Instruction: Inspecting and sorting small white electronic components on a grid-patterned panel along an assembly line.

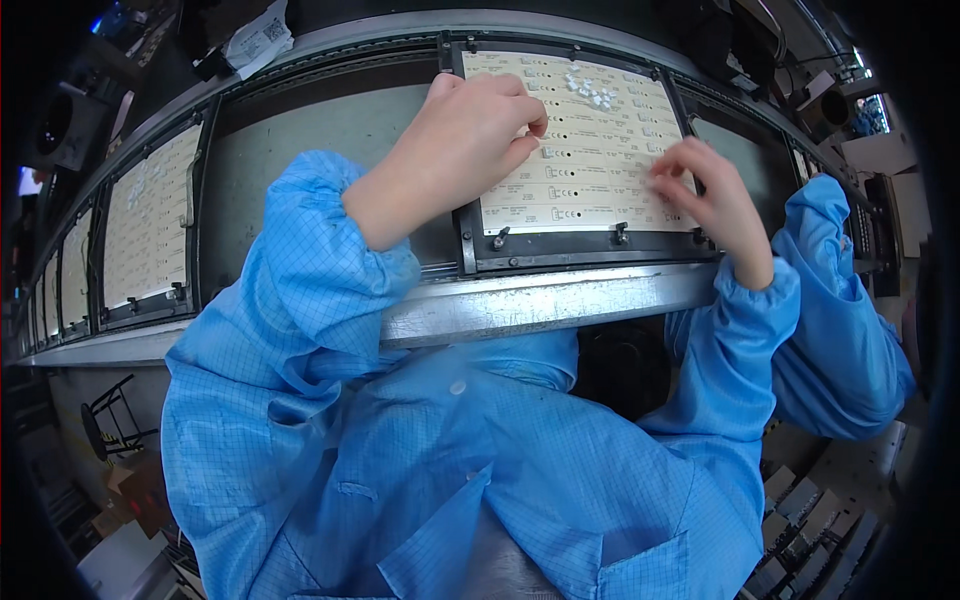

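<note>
A cream panel of printed circuit boards [600, 180] lies in a black frame fixture [560, 258] in front of me. Over the panel's left part, my left hand [475, 130] is closed, thumb and fingertips drawn together; what they hold, if anything, is hidden. My right hand [708, 190], slightly blurred, is at the panel's right edge, thumb and forefinger pinched close to the surface. Anything between them is too small to make out. A loose cluster of small white parts [590, 92] rests on the upper middle of the panel. Similar white pieces sit in rows along the boards.
A metal rail [520, 303] runs along the near side of the conveyor line. Further left stands another framed panel [150, 215] with white parts on it. A white labelled bag [260, 40] lies on the far ledge. At right, a co-worker's blue sleeve [835, 320] reaches toward the line.
</note>
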`<state>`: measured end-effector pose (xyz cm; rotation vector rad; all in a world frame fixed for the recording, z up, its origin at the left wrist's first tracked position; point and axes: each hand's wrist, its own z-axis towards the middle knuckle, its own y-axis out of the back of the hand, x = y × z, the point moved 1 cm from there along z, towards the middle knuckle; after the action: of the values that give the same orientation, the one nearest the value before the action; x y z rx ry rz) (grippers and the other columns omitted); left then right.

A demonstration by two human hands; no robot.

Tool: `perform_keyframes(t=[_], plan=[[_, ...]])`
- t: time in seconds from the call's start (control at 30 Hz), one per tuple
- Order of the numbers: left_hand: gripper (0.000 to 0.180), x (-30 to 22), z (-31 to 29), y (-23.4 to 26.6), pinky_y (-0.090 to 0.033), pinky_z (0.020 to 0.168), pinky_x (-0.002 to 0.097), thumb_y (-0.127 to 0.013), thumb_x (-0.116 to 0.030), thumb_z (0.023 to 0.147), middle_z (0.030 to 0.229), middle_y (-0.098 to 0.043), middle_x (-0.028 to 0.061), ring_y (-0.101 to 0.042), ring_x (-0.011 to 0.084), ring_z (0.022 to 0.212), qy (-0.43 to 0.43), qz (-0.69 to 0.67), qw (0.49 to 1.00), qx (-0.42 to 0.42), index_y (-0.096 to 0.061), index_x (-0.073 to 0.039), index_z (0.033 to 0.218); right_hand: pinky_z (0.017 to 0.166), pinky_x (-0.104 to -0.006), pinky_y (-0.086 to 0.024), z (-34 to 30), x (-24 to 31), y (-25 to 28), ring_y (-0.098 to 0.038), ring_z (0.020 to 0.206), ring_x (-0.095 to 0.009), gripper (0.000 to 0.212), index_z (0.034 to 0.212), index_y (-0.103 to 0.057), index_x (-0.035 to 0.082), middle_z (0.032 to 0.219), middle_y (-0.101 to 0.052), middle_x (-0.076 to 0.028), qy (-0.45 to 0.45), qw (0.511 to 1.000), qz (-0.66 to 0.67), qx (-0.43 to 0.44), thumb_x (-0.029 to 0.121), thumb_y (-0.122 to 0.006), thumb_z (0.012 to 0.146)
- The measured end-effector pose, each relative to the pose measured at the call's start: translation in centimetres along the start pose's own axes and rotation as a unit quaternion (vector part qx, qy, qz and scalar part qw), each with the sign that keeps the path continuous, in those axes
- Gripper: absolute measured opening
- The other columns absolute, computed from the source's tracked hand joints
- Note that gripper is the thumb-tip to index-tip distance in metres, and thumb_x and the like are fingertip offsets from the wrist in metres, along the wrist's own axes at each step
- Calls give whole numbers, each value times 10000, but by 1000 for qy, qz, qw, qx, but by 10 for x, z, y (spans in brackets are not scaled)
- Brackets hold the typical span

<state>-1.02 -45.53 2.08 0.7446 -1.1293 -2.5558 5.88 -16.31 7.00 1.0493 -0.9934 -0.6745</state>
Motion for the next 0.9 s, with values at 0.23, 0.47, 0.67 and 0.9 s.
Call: perform_keyframes(t=[0.23, 0.47, 0.67, 0.9], plan=[[85, -18, -9, -13, -387, 903, 404, -643, -146, 876, 883, -679, 25, -617, 226, 944, -13, -4, 1000, 10, -712, -113, 915, 649, -351, -492, 81, 4, -40, -605, 689, -232, 303, 1180, -590, 20, 751, -607, -104, -33, 997, -16, -69, 70, -662, 890], [53, -27, -8, -13, -382, 894, 398, -644, -131, 874, 842, -684, 35, -618, 230, 909, 12, -4, 999, 42, -682, -98, 893, 640, -359, -498, 81, -2, -48, -608, 694, -259, 263, 1152, -600, 11, 788, -618, -128, 29, 990, -66, -123, 47, -637, 894], [13, -28, -9, -11, -388, 880, 380, -665, -100, 853, 798, -673, 30, -606, 228, 864, -36, 11, 999, 15, -659, -92, 862, 673, -339, -513, 72, -8, -36, -623, 724, -251, 139, 1011, -651, 0, 851, -652, -121, 90, 986, -21, -140, 87, -651, 903], [43, -31, -10, -13, -385, 881, 392, -700, -143, 825, 843, -663, 12, -592, 209, 909, -67, 117, 991, 6, -682, -113, 851, 704, -309, -509, 74, 15, -27, -617, 751, -193, 137, 1022, -649, 16, 878, -667, -94, 40, 990, 33, -129, 111, -647, 924]])
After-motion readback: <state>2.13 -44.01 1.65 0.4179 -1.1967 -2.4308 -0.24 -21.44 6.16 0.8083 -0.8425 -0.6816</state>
